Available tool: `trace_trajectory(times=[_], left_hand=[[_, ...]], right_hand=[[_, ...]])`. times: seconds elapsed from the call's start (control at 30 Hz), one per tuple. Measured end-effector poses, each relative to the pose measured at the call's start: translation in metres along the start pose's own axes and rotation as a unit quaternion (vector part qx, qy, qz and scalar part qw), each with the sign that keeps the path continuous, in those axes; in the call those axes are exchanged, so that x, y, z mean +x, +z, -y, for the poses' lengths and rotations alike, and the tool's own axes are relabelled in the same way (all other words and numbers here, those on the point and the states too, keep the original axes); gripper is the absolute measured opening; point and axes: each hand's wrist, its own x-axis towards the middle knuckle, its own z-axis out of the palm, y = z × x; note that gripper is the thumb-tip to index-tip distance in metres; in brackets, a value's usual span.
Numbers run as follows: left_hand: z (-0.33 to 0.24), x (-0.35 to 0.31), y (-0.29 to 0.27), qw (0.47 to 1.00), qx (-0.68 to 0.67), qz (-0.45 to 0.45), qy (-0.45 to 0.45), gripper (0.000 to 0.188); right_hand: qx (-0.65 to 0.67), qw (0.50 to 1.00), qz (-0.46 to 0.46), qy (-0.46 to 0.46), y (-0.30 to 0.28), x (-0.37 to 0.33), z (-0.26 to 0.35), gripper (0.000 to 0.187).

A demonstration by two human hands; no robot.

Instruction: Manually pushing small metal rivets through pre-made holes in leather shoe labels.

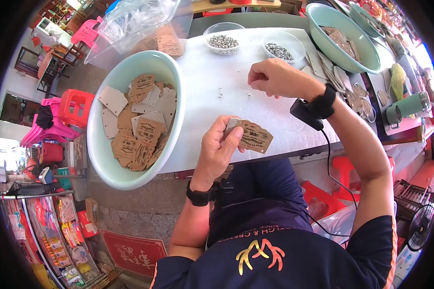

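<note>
My left hand [217, 150] grips brown printed cardboard tags [255, 137] with a scalloped edge, above the near edge of the white-covered table [197, 120]. A paler grey piece shows behind the brown front, by the thumb. My right hand [285, 79] hovers over the table farther off, fingers pinched together. Whatever is between its fingertips is too small or hidden to make out. Below it lies a tiny metal piece [249, 95], and a few more small metal bits [220, 92] lie to its left.
A pale green tub [179, 139] of brown and grey tags stands at left. Two clear bowls [225, 28] of small metal fittings sit at the back. Right of them are another green basin [373, 62] and stacked grey tags [323, 67]. A black cable [329, 154] hangs by my right arm.
</note>
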Motion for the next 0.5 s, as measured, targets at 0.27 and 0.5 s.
trace_trajectory(times=[0.27,0.5], left_hand=[[0.000,0.000,0.000,1.000,-0.001,0.001,-0.002,0.018],[0.002,0.001,0.000,1.000,-0.002,-0.001,0.007,0.019]], right_hand=[[-0.136,0.983,-0.062,-0.104,0.025,0.002,-0.007,0.021],[-0.145,0.987,-0.055,-0.053,0.025,0.006,-0.011,0.017]])
